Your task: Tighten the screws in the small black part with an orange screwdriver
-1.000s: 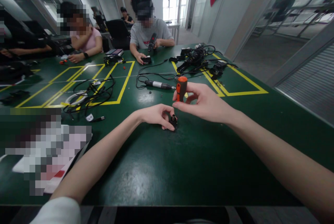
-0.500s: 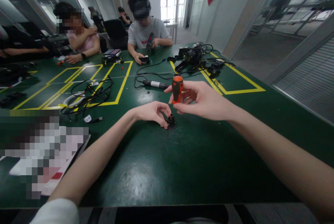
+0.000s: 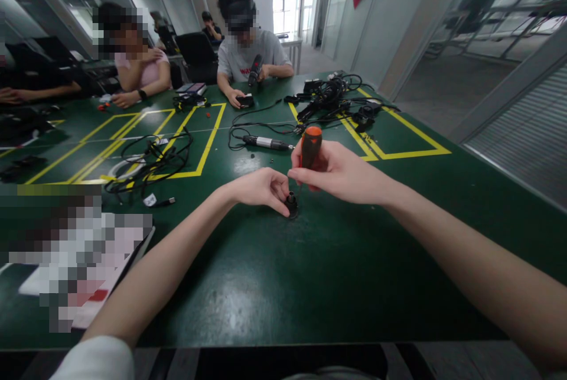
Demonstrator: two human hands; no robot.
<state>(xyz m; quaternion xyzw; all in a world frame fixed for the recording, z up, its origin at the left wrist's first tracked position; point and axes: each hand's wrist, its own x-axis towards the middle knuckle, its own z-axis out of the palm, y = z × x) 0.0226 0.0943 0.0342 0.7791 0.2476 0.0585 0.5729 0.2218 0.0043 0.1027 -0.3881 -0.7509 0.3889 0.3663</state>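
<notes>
My left hand (image 3: pixel 264 188) pinches a small black round part (image 3: pixel 291 205) with a flared base and a narrow neck, which stands on the green table (image 3: pixel 248 273). Just above and to the right of that part, my right hand (image 3: pixel 330 170) is closed around a screwdriver (image 3: pixel 311 146) with an orange and dark grey handle, held upright. Its shaft points down by the part's right side; whether the tip touches the part cannot be made out.
Beyond my hands lies a silver and black pen-shaped tool (image 3: pixel 266 143) with a cable. Tangled black cables (image 3: pixel 330 96) sit at the far right, and more cables (image 3: pixel 155 158) at the left. A co-worker (image 3: pixel 254 55) sits opposite; a blurred-out booklet (image 3: pixel 106 268) lies near my left forearm.
My right hand has shifted the screwdriver slightly to the right, and its fingers have closed more tightly around the handle. My left hand's thumb has slid a little across the black part.
</notes>
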